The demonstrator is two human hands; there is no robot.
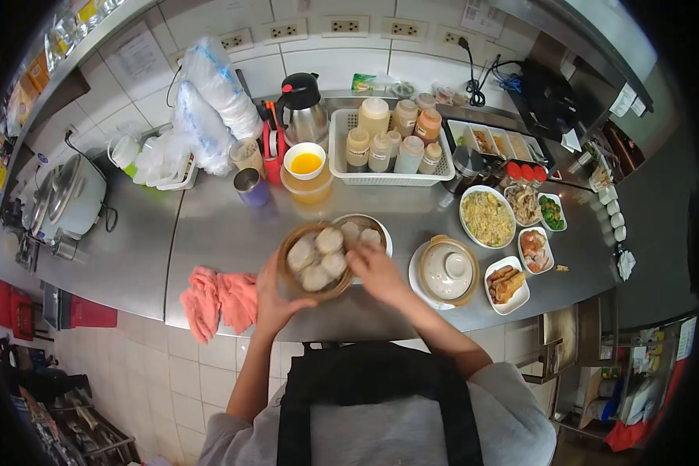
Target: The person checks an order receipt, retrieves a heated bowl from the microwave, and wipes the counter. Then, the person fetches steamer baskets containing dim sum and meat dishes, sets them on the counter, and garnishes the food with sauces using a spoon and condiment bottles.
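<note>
My left hand (269, 299) grips the left side of a round bamboo steamer (315, 297), its thumb along the near rim. Several pale, round dumplings (316, 276) sit inside. My right hand (377, 272) is closed at the steamer's right rim, its fingertips close to the dumplings. The steamer is held above the counter and partly covers a white plate (387, 235) behind it. More pale dumplings (359, 231) show on that side, partly hidden by the steamer and my right hand.
A lidded clay pot (449, 270) stands right, beside bowls of fried rice (487, 218) and spring rolls (505, 286). A pink cloth (219, 299) lies left. Behind are a bottle basket (392, 178), a bowl of yellow liquid (305, 161) and a purple cup (251, 188).
</note>
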